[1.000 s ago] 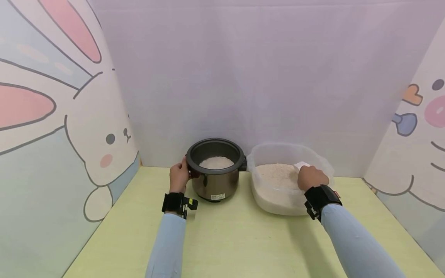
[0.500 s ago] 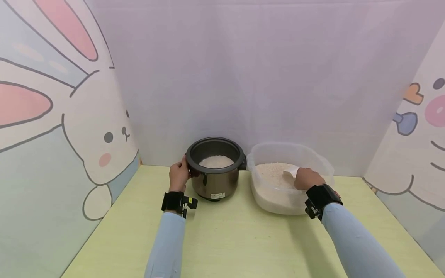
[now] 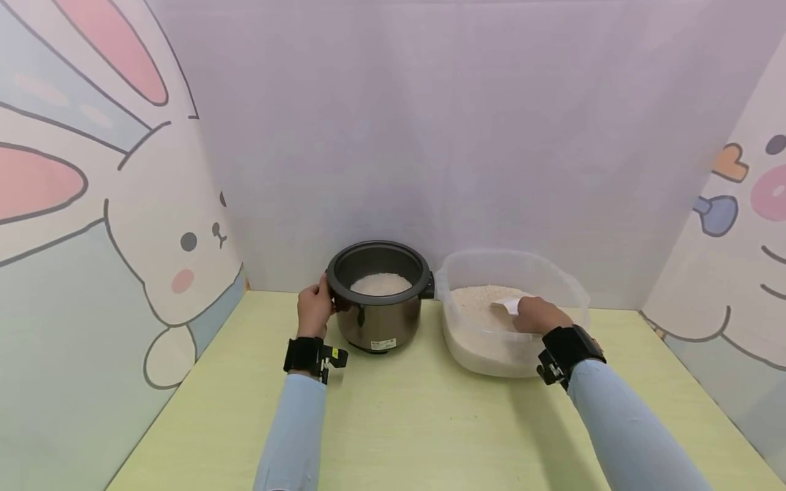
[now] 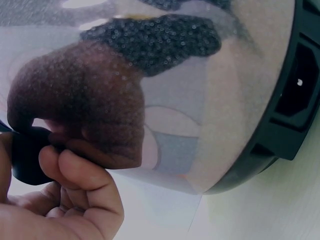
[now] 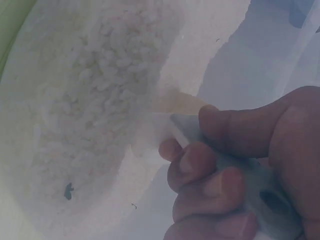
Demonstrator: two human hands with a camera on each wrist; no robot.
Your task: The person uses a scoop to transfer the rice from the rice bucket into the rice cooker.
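Observation:
A dark brown rice cooker (image 3: 382,326) stands upright without a lid near the back wall, with white rice (image 3: 381,284) in its black inner pot. At its left side, my left hand (image 3: 314,311) holds the side handle (image 4: 29,156), a black knob in the left wrist view. To the right stands a clear plastic container (image 3: 512,258) partly filled with rice (image 3: 480,300). Inside it, my right hand (image 3: 542,316) grips a white scoop (image 3: 508,305) by its handle (image 5: 255,186), fingers wrapped round it. The scoop's bowl is low at the rice, its front part hidden.
Both vessels stand side by side on a pale yellow-green table (image 3: 417,423), against a lilac backdrop (image 3: 430,136). Panels with cartoon rabbits close off the left (image 3: 166,239) and right sides. A second black handle (image 3: 428,286) of the cooker sits close to the container.
My right hand has moved left inside the container, taking the scoop with it, and more of the scoop shows. My left hand keeps its hold on the cooker's handle.

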